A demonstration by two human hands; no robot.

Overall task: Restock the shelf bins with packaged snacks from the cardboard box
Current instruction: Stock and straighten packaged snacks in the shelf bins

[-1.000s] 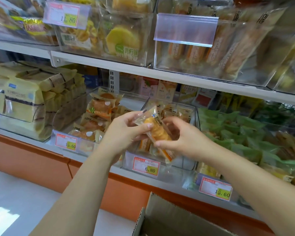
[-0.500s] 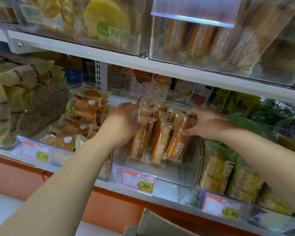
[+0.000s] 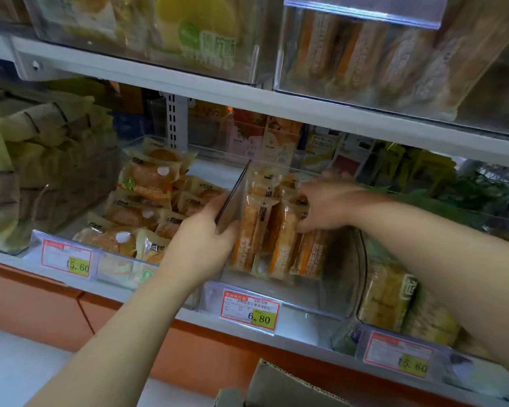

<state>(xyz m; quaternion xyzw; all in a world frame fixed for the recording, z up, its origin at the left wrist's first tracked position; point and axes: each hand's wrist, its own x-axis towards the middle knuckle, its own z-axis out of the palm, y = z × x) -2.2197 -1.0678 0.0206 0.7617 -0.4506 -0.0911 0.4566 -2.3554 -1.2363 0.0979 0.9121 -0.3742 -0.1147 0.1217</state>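
Snack packets [image 3: 259, 230], film-wrapped, orange-striped: these are standing upright in a row at the left of the middle bin [image 3: 276, 289] on the lower shelf [image 3: 306, 330].

Handling, by judgement: light, soft and easily crushed, with slippery film. You are safest taking each one by its crimped top edge or flat across both faces, not squeezing the middle.

Right hand [image 3: 326, 201]: you are reaching down into the bin, fingers curled over the top of the end packet [image 3: 307, 251], thumb pressing on its near face.

Left hand [image 3: 200, 245]: you are gripping the bin's left wall [image 3: 235, 195], thumb inside and fingers outside, apparently steadying it.

Adjoining:
- bun bin [image 3: 147, 183], sitting against that same wall;
- a bin of yellow-green packs [image 3: 388, 292] just beside on the right;
- price tag [image 3: 249, 309] clipped to the front.

Obstructions: the upper shelf [image 3: 247, 101] is overhanging the opening and narrowing your way in. The row is leaning loosely and is probably going to topple if nudged. Room is showing at the bin's right.

Cardboard box [image 3: 279, 386]: below, only a flap is showing.
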